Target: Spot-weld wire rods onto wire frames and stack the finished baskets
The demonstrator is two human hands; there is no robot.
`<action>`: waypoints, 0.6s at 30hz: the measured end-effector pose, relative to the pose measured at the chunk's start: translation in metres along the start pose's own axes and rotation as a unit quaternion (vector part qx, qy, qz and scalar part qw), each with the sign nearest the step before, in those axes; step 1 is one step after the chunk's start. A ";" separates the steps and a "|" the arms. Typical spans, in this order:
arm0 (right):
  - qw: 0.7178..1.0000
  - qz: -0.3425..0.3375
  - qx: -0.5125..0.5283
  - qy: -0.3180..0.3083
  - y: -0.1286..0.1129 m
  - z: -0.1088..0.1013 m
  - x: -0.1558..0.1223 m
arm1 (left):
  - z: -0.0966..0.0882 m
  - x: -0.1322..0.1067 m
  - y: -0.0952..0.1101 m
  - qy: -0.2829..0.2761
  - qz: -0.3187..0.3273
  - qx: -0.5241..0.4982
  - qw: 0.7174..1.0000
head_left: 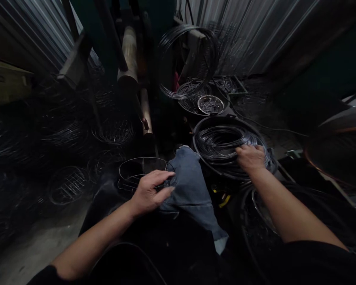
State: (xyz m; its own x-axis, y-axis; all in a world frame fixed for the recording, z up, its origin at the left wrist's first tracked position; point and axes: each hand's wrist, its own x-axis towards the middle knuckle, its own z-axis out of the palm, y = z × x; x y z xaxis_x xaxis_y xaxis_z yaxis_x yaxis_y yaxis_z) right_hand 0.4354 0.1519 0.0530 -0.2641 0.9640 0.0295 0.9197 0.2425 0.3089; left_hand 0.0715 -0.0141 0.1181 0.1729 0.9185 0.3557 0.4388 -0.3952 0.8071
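Observation:
My left hand (152, 190) is curled around the near right side of a round wire frame (142, 159), with thumb and fingers bent about its wires. Two thin hoops show in this frame, joined by upright wires, above my dark-clad lap. Over to the right, my right hand (251, 158) has its fingers closed on the edge of a thick pile of metal wire rings (219, 136). The rings lie in a round dark basin (199, 156); my fingertips are partly hidden among them.
A blue-grey cloth (190, 190) lies over my lap. Ahead stand a machine's metal cylinders (145, 111). Behind the basin, a small round dish (210, 105) holds small metal pieces, below a large wire coil (188, 33). Wire grids (69, 185) lie at left.

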 end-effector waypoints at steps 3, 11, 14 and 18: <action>1.000 0.001 0.014 0.028 0.008 0.001 -0.015 | 0.023 0.008 0.003 -0.088 -0.069 -0.083 0.990; 0.997 0.027 0.070 0.022 -0.037 0.003 0.012 | 0.067 0.022 0.009 -0.158 -0.166 -0.175 0.958; 0.997 0.039 0.071 0.017 -0.050 0.008 0.033 | 0.065 0.023 0.011 -0.159 -0.184 -0.153 0.958; 0.997 0.010 0.071 -0.001 -0.046 0.004 0.050 | 0.061 0.027 0.008 -0.121 -0.232 -0.144 0.954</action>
State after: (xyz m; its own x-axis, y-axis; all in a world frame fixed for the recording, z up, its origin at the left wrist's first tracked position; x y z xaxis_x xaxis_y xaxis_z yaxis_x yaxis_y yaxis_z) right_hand 0.3811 0.1894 0.0368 -0.2442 0.9692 0.0319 0.9569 0.2355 0.1698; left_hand 0.1337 0.0080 0.1055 0.2335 0.9586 -0.1632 0.2626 0.0994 0.9598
